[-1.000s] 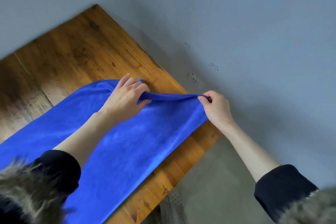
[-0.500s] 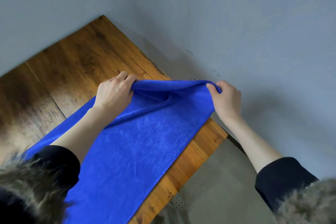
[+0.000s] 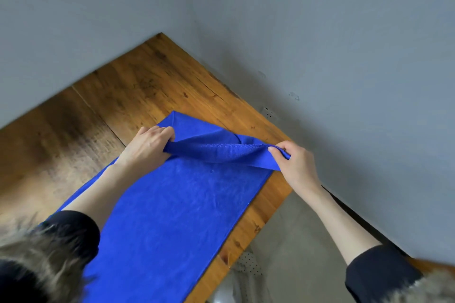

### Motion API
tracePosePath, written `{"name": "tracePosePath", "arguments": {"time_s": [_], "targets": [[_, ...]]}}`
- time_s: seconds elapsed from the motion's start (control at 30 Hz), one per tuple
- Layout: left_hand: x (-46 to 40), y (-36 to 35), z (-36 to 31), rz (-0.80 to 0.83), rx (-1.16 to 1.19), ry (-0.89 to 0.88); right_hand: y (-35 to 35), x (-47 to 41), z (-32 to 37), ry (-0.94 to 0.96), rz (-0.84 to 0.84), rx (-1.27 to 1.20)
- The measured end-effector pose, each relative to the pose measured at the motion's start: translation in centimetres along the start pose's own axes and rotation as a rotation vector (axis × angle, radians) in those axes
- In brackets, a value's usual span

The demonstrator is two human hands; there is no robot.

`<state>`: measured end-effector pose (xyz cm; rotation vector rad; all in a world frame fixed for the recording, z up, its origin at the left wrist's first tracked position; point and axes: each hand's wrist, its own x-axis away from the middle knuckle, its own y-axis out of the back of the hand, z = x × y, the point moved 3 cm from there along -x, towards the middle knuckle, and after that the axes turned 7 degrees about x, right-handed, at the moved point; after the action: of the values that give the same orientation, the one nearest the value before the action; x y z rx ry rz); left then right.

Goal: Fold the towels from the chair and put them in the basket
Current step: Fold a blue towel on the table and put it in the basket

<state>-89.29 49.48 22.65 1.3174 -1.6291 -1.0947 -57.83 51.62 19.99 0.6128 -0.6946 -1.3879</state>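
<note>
1. The blue towel (image 3: 167, 209) lay stretched out on the wooden table (image 3: 138, 86), its long axis running from the table's far corner back toward me, slanting down to my left.
2. Its far end pointed at that corner by the grey wall (image 3: 344, 56); the near end ran out of sight under my sleeve.
3. My left hand (image 3: 147, 146) gripped the far edge with fingers curled round the cloth, on the side away from the table's right edge.
4. My right hand (image 3: 295, 165) pinched the same edge between thumb and fingers, right above the table's right edge.
5. Between my two hands that edge was lifted off the table and hung as a slack band, doubled back over the flat part of the towel.
6. One far corner of the towel stayed flat on the wood beyond my left hand.
7. No basket or chair showed; a pale dotted thing below the table's right edge was too blurred to name.
</note>
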Motion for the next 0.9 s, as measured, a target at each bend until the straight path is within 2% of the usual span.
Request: {"name": "tracePosePath", "arguments": {"time_s": [0.33,0.47,0.53,0.63,0.73,0.9], "targets": [[9.5,4.8,4.5,-0.059,0.064,-0.07,-3.1,10.1,8.7,0.062,-0.037,0.005],[13.4,3.8,3.9,0.072,0.068,-0.007,-3.2,12.9,12.6,0.114,-0.028,0.048],[15.1,2.7,2.2,0.107,0.145,0.009,-3.2,14.2,14.2,0.144,-0.018,0.064],[16.4,1.3,-1.6,0.051,0.299,-0.022,-3.0,16.1,16.8,0.229,-0.022,0.067],[16.1,1.2,-5.0,-0.067,0.344,-0.071,-2.6,17.4,19.0,0.29,-0.002,0.051],[14.6,3.6,-4.6,-0.248,0.392,0.115,-0.5,17.8,20.9,0.25,-0.03,-0.073]]}}
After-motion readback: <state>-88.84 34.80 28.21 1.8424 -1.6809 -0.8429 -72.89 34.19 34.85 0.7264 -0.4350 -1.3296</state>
